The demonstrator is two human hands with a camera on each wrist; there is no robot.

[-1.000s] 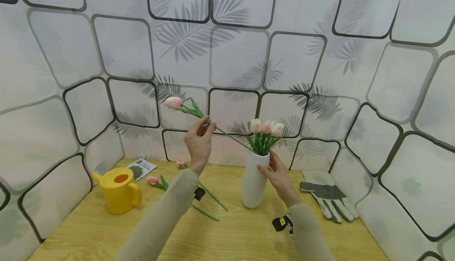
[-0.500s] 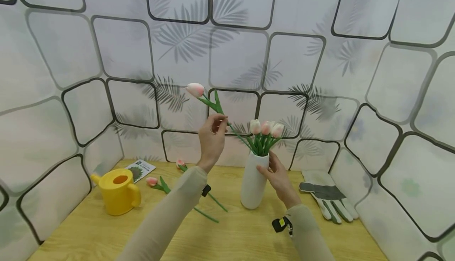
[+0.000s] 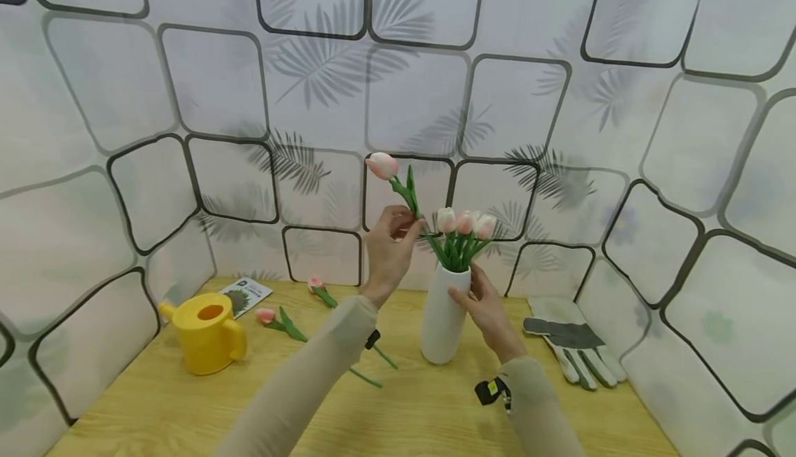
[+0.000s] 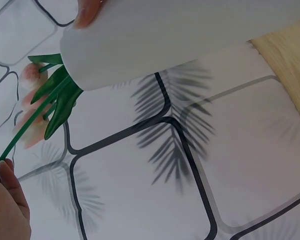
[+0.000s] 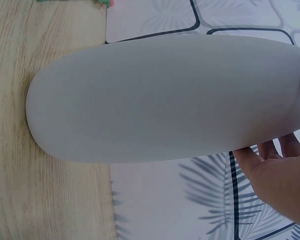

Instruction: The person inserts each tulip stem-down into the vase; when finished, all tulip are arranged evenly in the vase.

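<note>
My left hand pinches the stem of a pink-and-white tulip, just under its leaves. The bloom leans up and left, and the stem slants down into the mouth of a white vase. In the left wrist view the green stem runs from the fingers to the vase rim. Several white and pink tulips stand in the vase. My right hand grips the vase near its top from the right side; in the right wrist view the vase stands on the table, tilted slightly.
Two more tulips lie on the wooden table: one pink tulip nearer, another tulip farther back, both partly behind my left arm. A yellow watering can and a printed card are at left. Grey-white gloves lie at right.
My left hand has moved right toward the vase with the tulip, whose stem has slid deeper into the mouth and become steeper. The right hand and vase have stayed in place.
</note>
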